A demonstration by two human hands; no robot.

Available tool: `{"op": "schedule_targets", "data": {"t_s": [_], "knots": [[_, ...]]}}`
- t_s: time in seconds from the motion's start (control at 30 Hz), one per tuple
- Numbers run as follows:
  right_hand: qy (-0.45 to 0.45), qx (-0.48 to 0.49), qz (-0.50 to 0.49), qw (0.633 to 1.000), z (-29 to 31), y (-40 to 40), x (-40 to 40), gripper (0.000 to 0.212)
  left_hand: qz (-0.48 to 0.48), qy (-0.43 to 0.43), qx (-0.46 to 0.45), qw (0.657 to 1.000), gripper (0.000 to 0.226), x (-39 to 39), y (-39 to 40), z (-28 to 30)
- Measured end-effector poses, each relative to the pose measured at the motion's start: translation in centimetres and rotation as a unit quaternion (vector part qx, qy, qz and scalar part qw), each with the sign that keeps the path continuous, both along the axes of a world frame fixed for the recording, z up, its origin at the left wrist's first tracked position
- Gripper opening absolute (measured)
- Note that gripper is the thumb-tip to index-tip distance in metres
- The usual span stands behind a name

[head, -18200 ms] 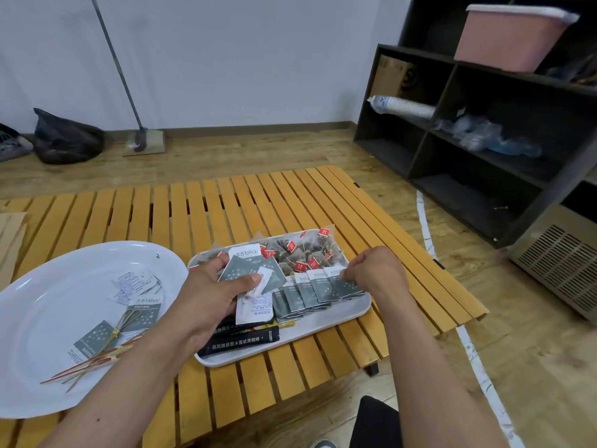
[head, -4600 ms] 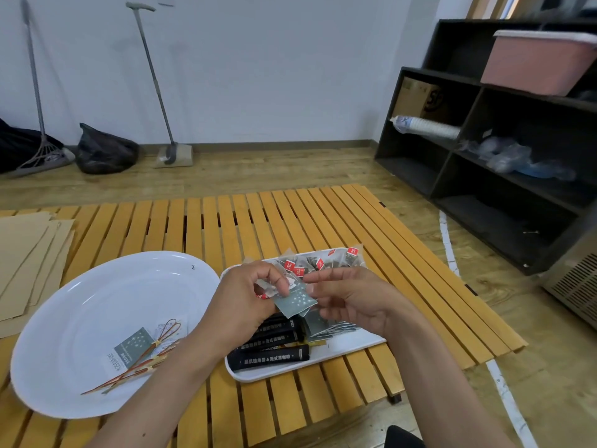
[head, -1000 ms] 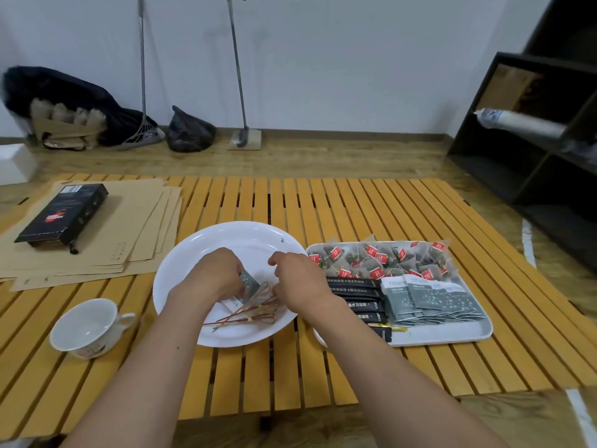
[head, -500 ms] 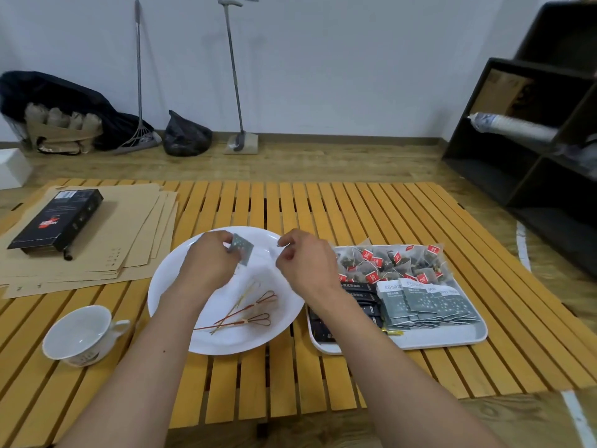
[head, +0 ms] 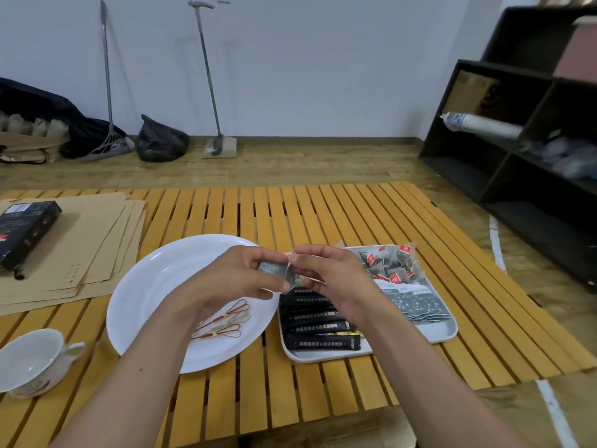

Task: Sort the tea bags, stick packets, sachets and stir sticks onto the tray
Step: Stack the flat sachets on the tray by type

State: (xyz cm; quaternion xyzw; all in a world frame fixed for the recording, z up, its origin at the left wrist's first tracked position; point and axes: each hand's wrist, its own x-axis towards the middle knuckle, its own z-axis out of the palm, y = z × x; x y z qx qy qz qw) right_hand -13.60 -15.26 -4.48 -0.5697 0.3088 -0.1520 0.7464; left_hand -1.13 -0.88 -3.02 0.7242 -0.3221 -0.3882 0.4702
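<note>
Grey-green, the last sachet (head: 274, 270) hangs pinched between our left hand (head: 239, 279) and right hand (head: 326, 276), above the gap where plate (head: 145, 302) meets tray (head: 449, 331). Right of the hands, the tray already carries tea bags (head: 391, 263), black sticks (head: 323, 342) and sachets. Below the left hand, stir sticks (head: 226, 321) remain (long axes running left to right, loops rightward). The held sachet's own axis we cannot tell.

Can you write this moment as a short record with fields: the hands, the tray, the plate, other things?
left hand: pinches grey sachet
right hand: pinches the same sachet, above the tray's left edge
tray: tea bags at back, black stick packets front left, grey sachets right
plate: holds only stir sticks
other: cup, brown envelopes, black box
</note>
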Motion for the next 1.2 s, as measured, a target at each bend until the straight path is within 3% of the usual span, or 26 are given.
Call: {"op": "schedule_targets", "data": {"t_s": [0.2,0.37,0.53,0.63,0.77,1.03,1.2], "knots": [[-0.025,0.027,-0.011,0.999,0.4,-1.5,-1.9,0.028,0.064,-0.024,-0.029,0.997,0.034,-1.8,-2.5,-0.8],[0.002,-0.15,-0.08,0.986,0.8,-3.3,-3.9,0.025,0.107,0.057,-0.066,0.99,0.035,-2.2,-4.1,-0.7],[0.037,-0.152,-0.035,0.987,0.9,-4.1,-6.3,0.026,0.089,0.082,-0.074,0.99,0.038,-3.6,-5.8,-0.6],[0.06,-0.157,-0.069,0.983,1.3,-5.9,-7.9,0.023,0.08,0.091,-0.067,0.99,0.034,-4.8,-6.9,-0.8],[0.117,-0.157,-0.157,0.968,1.4,-9.5,-10.9,0.018,0.09,0.055,-0.055,0.993,0.014,-5.4,-7.5,-1.4],[0.284,-0.167,-0.144,0.933,0.2,-12.6,-13.6,0.012,0.056,-0.005,-0.072,0.996,0.05,-6.2,-7.5,-3.2],[0.335,-0.186,-0.117,0.917,-0.3,-12.1,-12.9,0.017,0.063,-0.009,-0.058,0.996,0.027,-6.6,-7.5,-3.3]]}}
